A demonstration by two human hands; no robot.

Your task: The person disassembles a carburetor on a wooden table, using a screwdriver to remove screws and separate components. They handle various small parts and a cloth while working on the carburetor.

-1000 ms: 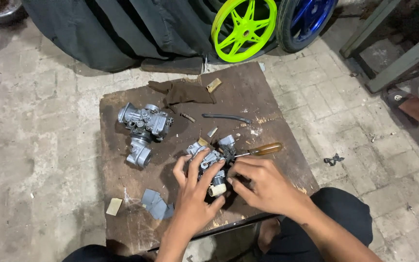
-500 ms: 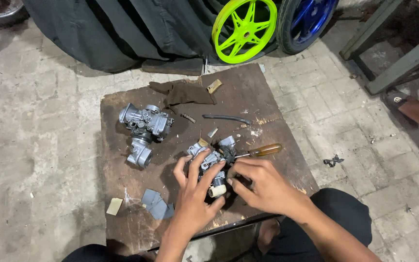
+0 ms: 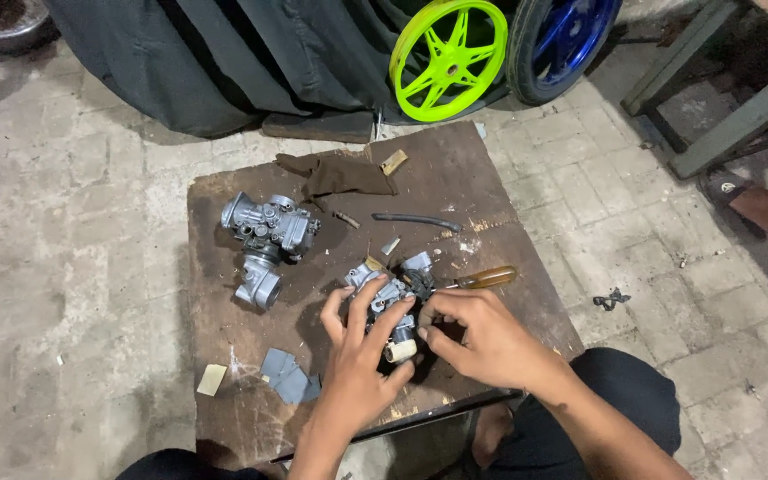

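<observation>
Left fingers (image 3: 362, 307) wrap the carburetor (image 3: 388, 307) near the worktop's (image 3: 224, 356) front edge, right fingers (image 3: 433, 320) pinch at its side — best kept steady, gripped low, with the screwdriver (image 3: 482, 278) just beside the right hand (image 3: 482, 342).

I am looking at a motorcycle repair workshop, set up on a rough paved floor (image 3: 73, 267). Beyond my grip, a lime-green cast wheel (image 3: 448, 58) and a blue wheel (image 3: 566, 44) lean by a dark cover (image 3: 224, 62). A spare carburetor (image 3: 264, 233), a screwdriver (image 3: 482, 278) and an oily rag (image 3: 335, 175) lie on the stained wooden tabletop (image 3: 224, 356).
</observation>
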